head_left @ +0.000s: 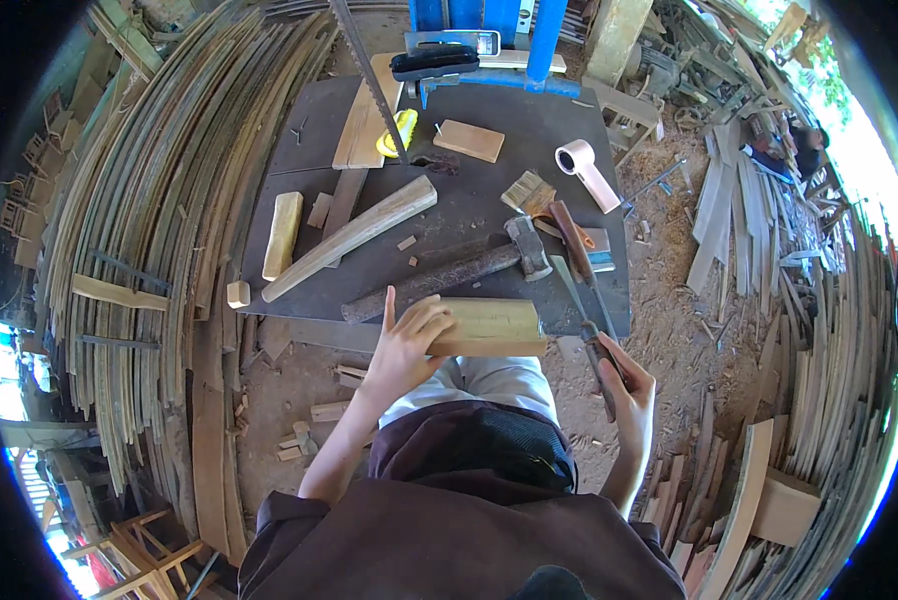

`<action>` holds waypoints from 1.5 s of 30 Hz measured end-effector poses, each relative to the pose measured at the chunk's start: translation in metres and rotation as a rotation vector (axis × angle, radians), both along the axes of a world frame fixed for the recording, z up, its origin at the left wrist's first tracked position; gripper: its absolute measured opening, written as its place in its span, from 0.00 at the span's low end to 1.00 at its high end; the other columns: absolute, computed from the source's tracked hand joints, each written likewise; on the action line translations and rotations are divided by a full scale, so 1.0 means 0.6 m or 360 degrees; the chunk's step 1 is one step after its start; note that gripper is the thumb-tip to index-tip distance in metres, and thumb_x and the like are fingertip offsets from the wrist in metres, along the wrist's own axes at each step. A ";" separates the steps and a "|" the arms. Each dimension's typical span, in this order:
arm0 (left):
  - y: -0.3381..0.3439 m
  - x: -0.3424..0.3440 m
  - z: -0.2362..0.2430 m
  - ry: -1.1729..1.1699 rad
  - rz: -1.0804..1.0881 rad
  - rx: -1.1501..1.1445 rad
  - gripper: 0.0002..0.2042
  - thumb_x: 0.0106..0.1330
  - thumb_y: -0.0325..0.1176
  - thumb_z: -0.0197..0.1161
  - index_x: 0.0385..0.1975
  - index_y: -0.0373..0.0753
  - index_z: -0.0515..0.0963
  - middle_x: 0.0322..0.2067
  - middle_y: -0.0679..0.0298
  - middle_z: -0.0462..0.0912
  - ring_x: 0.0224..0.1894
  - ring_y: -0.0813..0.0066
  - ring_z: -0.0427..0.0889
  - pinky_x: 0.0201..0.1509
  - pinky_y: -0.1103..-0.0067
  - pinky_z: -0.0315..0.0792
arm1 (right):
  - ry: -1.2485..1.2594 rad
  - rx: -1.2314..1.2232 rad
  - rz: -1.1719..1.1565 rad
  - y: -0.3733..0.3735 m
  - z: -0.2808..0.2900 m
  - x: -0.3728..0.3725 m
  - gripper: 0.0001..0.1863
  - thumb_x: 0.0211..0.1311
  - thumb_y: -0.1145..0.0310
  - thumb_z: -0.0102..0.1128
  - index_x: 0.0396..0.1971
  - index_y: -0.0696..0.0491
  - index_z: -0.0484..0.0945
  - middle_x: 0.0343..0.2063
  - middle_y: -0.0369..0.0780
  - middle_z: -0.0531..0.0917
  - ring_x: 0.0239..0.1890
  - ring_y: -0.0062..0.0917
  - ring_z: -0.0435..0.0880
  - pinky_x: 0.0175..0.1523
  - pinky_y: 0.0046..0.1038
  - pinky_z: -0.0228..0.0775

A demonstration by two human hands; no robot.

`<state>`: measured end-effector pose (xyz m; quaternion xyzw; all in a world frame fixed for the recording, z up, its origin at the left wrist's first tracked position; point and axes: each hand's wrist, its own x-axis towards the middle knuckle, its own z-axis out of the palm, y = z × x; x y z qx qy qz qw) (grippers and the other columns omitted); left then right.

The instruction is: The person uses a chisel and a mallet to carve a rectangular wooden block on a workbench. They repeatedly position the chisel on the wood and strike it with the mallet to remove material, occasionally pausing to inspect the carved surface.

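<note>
The person's dark shirt (469, 530) fills the lower middle of the view, with pale trousers (499, 380) showing just above it. Both forearms come up from there to the near edge of a dark work table (569, 130).

The left hand (404, 345) lies flat on the left end of a pale wood block (489, 326), fingers spread and pressing down on its top rather than wrapped around it. The block lies crosswise along the table's near edge, straight in front of the person, between the two hands.

The right hand (629, 395) is closed around the handle of a chisel (584, 310), whose blade slants up and to the left, its upper part passing just beside the right end of the block. Whether the blade touches the block cannot be told.

Just beyond the block lies a hammer (469, 268) with a rusty handle, its head pointing right. Farther back on the table are a long pale wood piece (354, 235), a short yellowish wood bar (282, 233), a paint brush (531, 192), a roll of tape (574, 157) and a small flat board (469, 140). A saw blade (369, 75) slants across the far end.

Stacks of curved wood strips (159, 210) lie around the table on the sawdust-strewn ground.
</note>
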<state>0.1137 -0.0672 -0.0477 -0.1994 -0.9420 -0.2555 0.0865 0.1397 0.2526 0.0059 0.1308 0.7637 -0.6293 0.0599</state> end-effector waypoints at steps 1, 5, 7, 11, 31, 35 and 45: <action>0.010 -0.001 0.006 0.0008 0.0020 -0.0061 0.24 0.45 0.25 0.73 0.45 0.44 0.80 0.49 0.66 0.78 0.56 0.66 0.77 0.76 0.57 0.48 | -0.0013 -0.0006 -0.0004 0.000 0.001 -0.001 0.20 0.63 0.70 0.63 0.55 0.57 0.78 0.42 0.37 0.85 0.37 0.13 0.76 0.42 0.15 0.67; 0.063 -0.014 0.008 0.0076 0.0025 -0.0257 0.23 0.44 0.25 0.72 0.44 0.43 0.78 0.47 0.64 0.81 0.55 0.65 0.78 0.75 0.59 0.51 | -0.0012 0.0034 0.0000 -0.001 0.007 -0.001 0.20 0.63 0.70 0.63 0.55 0.57 0.78 0.39 0.35 0.84 0.33 0.10 0.73 0.37 0.14 0.64; 0.098 -0.027 -0.004 0.0055 0.0032 -0.0223 0.22 0.45 0.26 0.72 0.44 0.42 0.78 0.46 0.62 0.82 0.54 0.65 0.79 0.73 0.61 0.56 | -0.0087 -0.0007 -0.0009 0.000 0.013 0.000 0.20 0.63 0.70 0.63 0.55 0.57 0.78 0.37 0.34 0.84 0.31 0.09 0.72 0.35 0.13 0.63; 0.136 -0.061 -0.007 0.0025 0.0041 -0.0015 0.16 0.52 0.32 0.71 0.40 0.39 0.79 0.39 0.58 0.84 0.42 0.59 0.83 0.53 0.70 0.75 | -0.0008 -0.0007 -0.0043 0.006 0.009 0.005 0.20 0.63 0.70 0.63 0.55 0.56 0.79 0.35 0.33 0.84 0.29 0.09 0.71 0.33 0.13 0.62; -0.007 -0.049 -0.099 -0.0644 0.0049 0.1905 0.20 0.57 0.27 0.73 0.49 0.32 0.78 0.50 0.59 0.82 0.53 0.74 0.78 0.67 0.70 0.62 | -0.0070 -0.0047 -0.0042 0.004 0.025 -0.005 0.20 0.63 0.69 0.62 0.55 0.55 0.79 0.38 0.34 0.84 0.32 0.10 0.73 0.38 0.15 0.67; -0.034 -0.051 -0.110 -0.0587 0.0150 0.1759 0.21 0.57 0.25 0.73 0.50 0.33 0.77 0.49 0.58 0.82 0.51 0.74 0.79 0.56 0.75 0.71 | 0.0019 -0.0031 -0.0007 0.010 0.005 -0.003 0.20 0.63 0.69 0.62 0.55 0.55 0.79 0.42 0.36 0.85 0.37 0.12 0.75 0.43 0.17 0.70; -0.039 -0.023 -0.085 -0.0493 0.0226 0.1549 0.36 0.50 0.30 0.78 0.59 0.33 0.65 0.50 0.56 0.77 0.56 0.61 0.75 0.64 0.66 0.65 | -0.0018 -0.0047 0.0086 0.007 -0.004 -0.008 0.19 0.65 0.71 0.61 0.56 0.56 0.78 0.42 0.35 0.84 0.34 0.12 0.74 0.39 0.17 0.70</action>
